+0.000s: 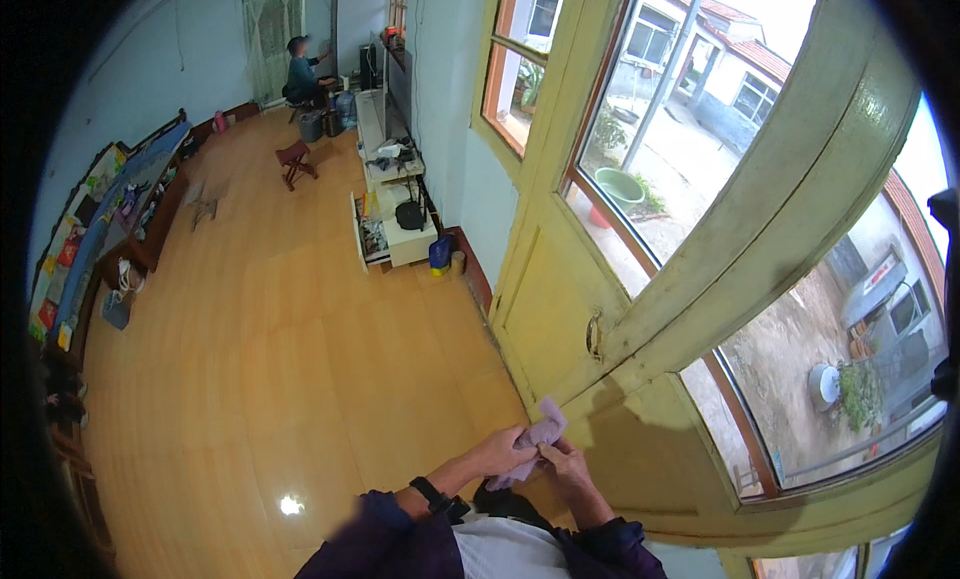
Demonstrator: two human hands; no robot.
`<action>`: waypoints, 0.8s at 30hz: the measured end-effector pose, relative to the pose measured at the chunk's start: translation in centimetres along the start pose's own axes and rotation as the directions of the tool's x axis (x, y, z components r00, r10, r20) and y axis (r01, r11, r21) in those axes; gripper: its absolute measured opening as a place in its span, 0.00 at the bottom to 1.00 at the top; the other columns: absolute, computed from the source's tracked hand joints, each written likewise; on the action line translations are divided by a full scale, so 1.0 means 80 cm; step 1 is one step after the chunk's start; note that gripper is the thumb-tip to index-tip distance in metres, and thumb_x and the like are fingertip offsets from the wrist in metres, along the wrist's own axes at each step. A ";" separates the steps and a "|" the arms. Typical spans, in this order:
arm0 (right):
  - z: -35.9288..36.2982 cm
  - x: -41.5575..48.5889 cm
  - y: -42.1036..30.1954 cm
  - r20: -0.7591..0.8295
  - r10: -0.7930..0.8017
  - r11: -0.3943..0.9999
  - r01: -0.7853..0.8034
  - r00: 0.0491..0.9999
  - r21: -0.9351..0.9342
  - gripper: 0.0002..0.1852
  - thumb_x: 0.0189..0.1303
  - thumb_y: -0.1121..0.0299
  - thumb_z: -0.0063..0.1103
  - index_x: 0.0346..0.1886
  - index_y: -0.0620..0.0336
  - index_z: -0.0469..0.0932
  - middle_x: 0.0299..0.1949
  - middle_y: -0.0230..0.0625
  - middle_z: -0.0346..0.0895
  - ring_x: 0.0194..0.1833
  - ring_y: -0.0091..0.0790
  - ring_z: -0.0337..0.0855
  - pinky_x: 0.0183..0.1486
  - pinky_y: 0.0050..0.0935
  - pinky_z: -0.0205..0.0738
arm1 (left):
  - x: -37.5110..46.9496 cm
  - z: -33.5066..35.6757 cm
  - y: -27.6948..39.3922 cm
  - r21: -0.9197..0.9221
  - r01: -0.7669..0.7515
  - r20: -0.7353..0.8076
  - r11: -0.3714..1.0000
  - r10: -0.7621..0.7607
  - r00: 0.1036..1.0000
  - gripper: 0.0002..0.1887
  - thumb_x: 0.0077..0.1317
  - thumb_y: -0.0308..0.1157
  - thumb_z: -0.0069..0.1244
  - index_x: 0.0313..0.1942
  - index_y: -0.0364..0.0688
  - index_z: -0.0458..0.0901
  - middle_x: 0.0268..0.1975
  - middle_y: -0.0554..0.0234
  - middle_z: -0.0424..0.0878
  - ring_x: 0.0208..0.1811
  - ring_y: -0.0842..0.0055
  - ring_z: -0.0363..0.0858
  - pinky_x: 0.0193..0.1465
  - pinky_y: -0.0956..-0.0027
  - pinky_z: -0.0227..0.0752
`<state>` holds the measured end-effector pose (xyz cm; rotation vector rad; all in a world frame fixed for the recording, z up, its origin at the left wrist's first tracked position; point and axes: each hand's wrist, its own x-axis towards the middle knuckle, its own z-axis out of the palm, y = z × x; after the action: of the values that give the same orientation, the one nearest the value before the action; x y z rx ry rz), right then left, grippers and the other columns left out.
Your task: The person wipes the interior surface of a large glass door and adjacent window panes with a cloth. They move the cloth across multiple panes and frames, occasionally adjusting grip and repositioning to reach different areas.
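Note:
A crumpled light-purple cloth [553, 423] is bunched between my two hands, in front of my body. My left hand [504, 451] is closed around its middle, and a loose end hangs below the fingers. With thumb and fingers, my right hand [564, 460] pinches the cloth's near side, close to the left hand. A dark band sits on my left wrist. Just beyond and to the right of the hands stands a yellow-painted wooden double door [559, 309] with glass panes. Its metal pull handle [594, 334] is above the right hand.
A low white cabinet [409, 253] with a pulled-out drawer [369, 230] stands along the wall. A folding stool [294, 159] is on the tiled floor [300, 339]. Far back, a person [301, 73] sits near a curtain. A long wooden sofa [139, 211] lines the left wall.

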<state>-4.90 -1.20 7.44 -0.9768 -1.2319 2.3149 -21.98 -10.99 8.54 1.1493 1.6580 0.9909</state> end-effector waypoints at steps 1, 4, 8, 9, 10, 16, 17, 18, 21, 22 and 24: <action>-0.004 0.008 -0.003 -0.007 0.013 1.000 -0.013 1.000 -0.022 0.17 0.67 0.67 0.63 0.56 0.61 0.78 0.48 0.33 0.82 0.47 0.31 0.82 0.51 0.31 0.75 | 0.005 -0.003 0.002 -0.002 0.002 0.000 1.000 -0.002 1.000 0.28 0.65 0.49 0.56 0.51 0.31 0.79 0.43 0.44 0.85 0.44 0.62 0.85 0.48 0.61 0.78; -0.013 0.029 -0.015 -0.022 0.038 0.998 -0.039 0.999 -0.055 0.15 0.67 0.67 0.63 0.54 0.61 0.79 0.47 0.33 0.83 0.45 0.31 0.83 0.49 0.31 0.76 | 0.026 -0.010 0.008 -0.020 0.020 0.004 1.000 -0.020 1.000 0.29 0.65 0.50 0.57 0.52 0.31 0.78 0.43 0.45 0.85 0.44 0.63 0.85 0.49 0.62 0.78; -0.021 0.062 -0.041 -0.041 0.008 0.997 -0.011 0.999 -0.076 0.15 0.66 0.68 0.63 0.53 0.63 0.79 0.46 0.34 0.83 0.44 0.32 0.83 0.47 0.32 0.78 | 0.058 -0.021 0.018 -0.028 0.023 -0.006 0.999 -0.023 1.000 0.28 0.63 0.47 0.59 0.52 0.31 0.77 0.45 0.43 0.85 0.45 0.60 0.85 0.51 0.61 0.77; -0.024 0.069 -0.049 -0.057 0.001 0.995 -0.007 0.998 -0.100 0.14 0.66 0.69 0.63 0.52 0.63 0.80 0.45 0.35 0.84 0.43 0.32 0.84 0.46 0.33 0.78 | 0.067 -0.023 0.021 -0.056 0.010 0.013 0.998 -0.010 1.000 0.29 0.63 0.47 0.59 0.53 0.31 0.77 0.45 0.43 0.85 0.46 0.61 0.85 0.52 0.61 0.77; -0.025 0.078 -0.055 -0.048 -0.032 0.998 0.029 0.998 -0.052 0.14 0.66 0.69 0.63 0.52 0.63 0.80 0.45 0.35 0.84 0.43 0.32 0.84 0.45 0.33 0.78 | 0.076 -0.026 0.023 -0.076 -0.006 0.021 0.997 0.008 1.000 0.30 0.62 0.47 0.59 0.54 0.32 0.76 0.45 0.43 0.85 0.46 0.61 0.85 0.52 0.61 0.77; -0.032 0.123 -0.086 -0.042 -0.112 0.994 0.112 0.993 -0.011 0.15 0.65 0.68 0.64 0.51 0.65 0.80 0.44 0.37 0.84 0.43 0.34 0.84 0.43 0.33 0.79 | 0.135 -0.041 0.037 -0.065 0.015 0.033 0.998 -0.013 0.999 0.31 0.61 0.45 0.60 0.57 0.32 0.74 0.45 0.46 0.84 0.45 0.63 0.84 0.51 0.61 0.77; -0.035 0.129 -0.092 -0.039 -0.115 0.993 0.114 0.993 -0.030 0.15 0.65 0.68 0.64 0.52 0.65 0.79 0.44 0.37 0.84 0.43 0.34 0.84 0.43 0.33 0.79 | 0.144 -0.046 0.041 -0.017 0.034 0.018 0.999 -0.033 0.999 0.30 0.61 0.45 0.60 0.57 0.32 0.74 0.46 0.47 0.84 0.45 0.63 0.84 0.50 0.61 0.77; -0.038 0.136 -0.098 -0.044 -0.108 0.993 0.106 0.993 -0.049 0.16 0.65 0.68 0.64 0.53 0.65 0.79 0.44 0.38 0.84 0.43 0.34 0.84 0.42 0.32 0.79 | 0.154 -0.050 0.045 -0.044 0.033 0.016 0.999 -0.032 0.999 0.30 0.62 0.44 0.60 0.56 0.31 0.74 0.45 0.49 0.84 0.45 0.66 0.84 0.50 0.63 0.77; -0.047 0.155 -0.112 -0.048 -0.101 0.994 0.099 0.994 -0.051 0.17 0.66 0.68 0.63 0.55 0.65 0.78 0.44 0.38 0.84 0.42 0.33 0.85 0.42 0.32 0.79 | 0.175 -0.059 0.054 -0.147 0.089 -0.007 0.985 -0.091 0.996 0.28 0.64 0.42 0.59 0.56 0.30 0.74 0.44 0.53 0.83 0.44 0.70 0.82 0.48 0.66 0.78; -0.050 0.161 -0.117 -0.046 -0.082 0.995 0.080 0.996 -0.057 0.17 0.66 0.69 0.62 0.55 0.65 0.78 0.43 0.38 0.84 0.41 0.32 0.85 0.41 0.32 0.79 | 0.184 -0.065 0.055 -0.212 0.109 -0.022 0.971 -0.117 0.993 0.28 0.64 0.42 0.59 0.56 0.30 0.74 0.43 0.53 0.83 0.43 0.70 0.82 0.47 0.66 0.78; -0.055 0.174 -0.123 -0.046 -0.033 0.998 0.030 0.998 -0.057 0.17 0.66 0.69 0.61 0.56 0.65 0.77 0.43 0.38 0.84 0.40 0.31 0.85 0.41 0.31 0.78 | 0.205 -0.077 0.053 -0.271 0.090 -0.101 0.958 -0.121 0.988 0.27 0.64 0.42 0.59 0.56 0.30 0.74 0.43 0.54 0.83 0.42 0.71 0.83 0.45 0.65 0.78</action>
<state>-11.77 14.99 8.14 -1.0170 -1.2903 2.2315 -29.97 5.01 10.95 0.8299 1.6006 1.1897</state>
